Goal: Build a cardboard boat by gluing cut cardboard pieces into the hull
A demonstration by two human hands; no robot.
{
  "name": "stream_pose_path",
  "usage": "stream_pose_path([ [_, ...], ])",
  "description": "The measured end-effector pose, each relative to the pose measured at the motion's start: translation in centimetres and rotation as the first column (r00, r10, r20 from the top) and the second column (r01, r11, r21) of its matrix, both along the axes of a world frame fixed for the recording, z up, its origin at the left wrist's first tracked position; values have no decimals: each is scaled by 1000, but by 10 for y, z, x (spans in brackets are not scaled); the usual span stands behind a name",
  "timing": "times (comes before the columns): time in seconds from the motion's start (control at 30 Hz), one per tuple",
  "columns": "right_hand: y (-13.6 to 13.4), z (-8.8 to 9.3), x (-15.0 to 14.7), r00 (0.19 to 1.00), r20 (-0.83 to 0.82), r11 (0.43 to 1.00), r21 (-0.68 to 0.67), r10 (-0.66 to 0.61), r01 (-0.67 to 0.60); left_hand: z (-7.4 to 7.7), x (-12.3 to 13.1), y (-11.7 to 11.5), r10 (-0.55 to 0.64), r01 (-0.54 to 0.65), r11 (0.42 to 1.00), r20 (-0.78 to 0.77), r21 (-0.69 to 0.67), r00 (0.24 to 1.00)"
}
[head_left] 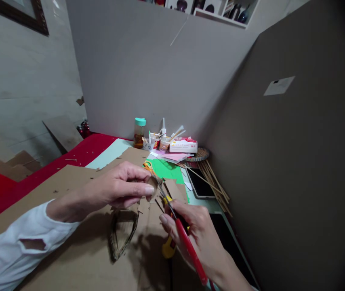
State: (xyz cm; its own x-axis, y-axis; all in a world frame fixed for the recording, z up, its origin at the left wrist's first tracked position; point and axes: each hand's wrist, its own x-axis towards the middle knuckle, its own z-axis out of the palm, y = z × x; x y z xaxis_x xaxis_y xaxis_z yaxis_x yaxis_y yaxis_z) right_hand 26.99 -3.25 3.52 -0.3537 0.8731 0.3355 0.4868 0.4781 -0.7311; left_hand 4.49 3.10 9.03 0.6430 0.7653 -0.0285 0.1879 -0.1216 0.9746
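Gray panels (160, 81) beyond a cardboard sheet (51, 188). Above: left hand (127, 184), thumb and fingers pinched; right hand (199, 224), curled around red scissors (187, 247). Far, a bottle (139, 135); near, a cardboard frame (130, 241); half hidden beneath the right hand, a yellow tool (169, 247). Between left fingertips, beside the blades: a small cardboard piece (152, 190).

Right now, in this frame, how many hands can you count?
2: the left hand, near the picture's middle, pinching a small brown piece; the right hand, lower and to its right, gripping a red-handled tool. No others show.

One red-handled tool (190, 251), one teal-lidded bottle (139, 135)
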Motion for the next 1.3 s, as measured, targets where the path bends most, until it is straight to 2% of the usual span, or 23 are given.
stream_pose_path([
  [0.1, 3, -5, -2, 999, -37, 999, -7, -39, 39, -16, 13, -1, 59, -35, 992, 203, -119, 977],
  [0.23, 3, -5, -6, 997, -67, 999, 17, -31, 32, -25, 25, -6, 113, -81, 990, 311, -114, 943],
  [0.4, 1, -2, -6, 998, -18, 998, 5, -61, 61, -19, 22, -11, 117, -135, 987, 182, 91, 976],
  [0.5, 1, -1, -5, 998, -18, 998, -1, -57, 57, -17, 21, -12, 117, -136, 977, 122, 162, 986],
  [0.67, 2, -1, -2, 1000, 2, 999, 19, -30, 29, -15, 21, -10, 75, -92, 983, 110, 161, 991],
  [1.0, 0, 8, 6, 995, 81, 995, 76, 54, -60, 10, 3, -4, 7, 19, 977, -121, 212, 993],
  [1.13, 0, 11, 8, 991, 106, 993, 79, 78, -86, 13, -4, -5, 24, 0, 986, -138, 167, 990],
  [1.3, 0, 10, 10, 992, 77, 991, 73, 103, -109, 13, -9, -2, -51, 77, 988, -188, 133, 981],
])
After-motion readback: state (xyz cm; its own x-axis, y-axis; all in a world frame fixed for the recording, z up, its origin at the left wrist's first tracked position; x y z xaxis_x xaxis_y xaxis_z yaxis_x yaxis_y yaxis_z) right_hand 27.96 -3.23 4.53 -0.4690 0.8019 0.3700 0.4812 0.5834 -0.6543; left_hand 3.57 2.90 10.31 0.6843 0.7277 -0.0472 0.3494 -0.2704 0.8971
